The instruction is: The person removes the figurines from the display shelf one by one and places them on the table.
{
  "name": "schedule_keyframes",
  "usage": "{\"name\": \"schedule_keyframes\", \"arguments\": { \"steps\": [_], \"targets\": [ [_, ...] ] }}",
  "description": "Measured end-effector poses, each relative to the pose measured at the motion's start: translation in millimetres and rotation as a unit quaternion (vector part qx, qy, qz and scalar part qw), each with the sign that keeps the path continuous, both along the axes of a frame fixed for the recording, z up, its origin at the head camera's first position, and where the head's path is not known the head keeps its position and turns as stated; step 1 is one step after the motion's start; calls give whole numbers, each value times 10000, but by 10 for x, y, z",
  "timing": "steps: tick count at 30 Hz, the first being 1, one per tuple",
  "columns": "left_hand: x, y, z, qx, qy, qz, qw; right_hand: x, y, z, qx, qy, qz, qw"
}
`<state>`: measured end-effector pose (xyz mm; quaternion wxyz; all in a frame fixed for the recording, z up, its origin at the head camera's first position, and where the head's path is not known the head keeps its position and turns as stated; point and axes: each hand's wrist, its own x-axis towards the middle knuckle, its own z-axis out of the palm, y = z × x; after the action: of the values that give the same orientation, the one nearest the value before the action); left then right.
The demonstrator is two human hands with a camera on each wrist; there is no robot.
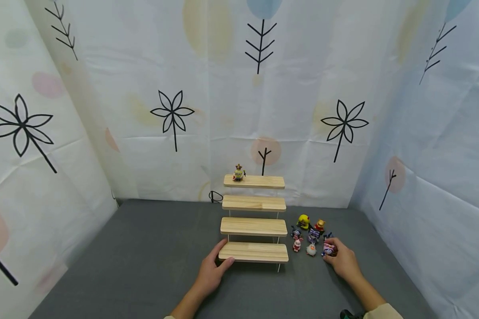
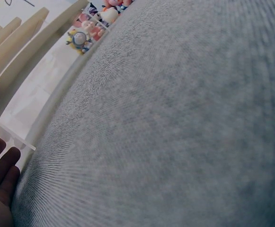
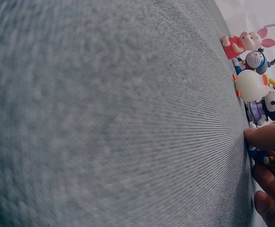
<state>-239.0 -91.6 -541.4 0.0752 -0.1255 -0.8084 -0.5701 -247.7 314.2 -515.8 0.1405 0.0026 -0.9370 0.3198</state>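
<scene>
A four-tier wooden display stand [image 1: 253, 252] with clear supports stands in the middle of the table. My left hand [image 1: 209, 274] holds the left end of its lowest board, thumb at the front edge and forefinger toward the back. In the left wrist view, the other fingers [image 2: 4, 177] lie loose beside a clear support. My right hand [image 1: 344, 261] pinches a small pink and purple figurine [image 1: 328, 249] at the right of a figurine group; fingers partly cover it. Close by are a white duck figurine [image 1: 311, 250] and a dark purple figurine [image 3: 272, 104].
A yellow crowned figurine [image 1: 238, 173] stands on the top board's left part. Right of the stand are a yellow figurine [image 1: 303, 221], an orange one [image 1: 319, 225] and a pink-eared one [image 3: 248, 41]. Printed cloth walls [image 1: 139, 168] enclose the grey table [image 1: 155, 252].
</scene>
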Motion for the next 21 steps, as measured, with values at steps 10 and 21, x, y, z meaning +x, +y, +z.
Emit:
{"name": "schedule_keyframes", "arguments": {
  "steps": [10, 21],
  "targets": [
    [-8, -5, -18, -94, 95, 6, 9999, 20, 24, 28, -137, -192, -85, 9997],
    [-9, -6, -5, -13, -12, -45, 10000, 151, 92, 171, -472, -301, -382, 9977]
  ]
}}
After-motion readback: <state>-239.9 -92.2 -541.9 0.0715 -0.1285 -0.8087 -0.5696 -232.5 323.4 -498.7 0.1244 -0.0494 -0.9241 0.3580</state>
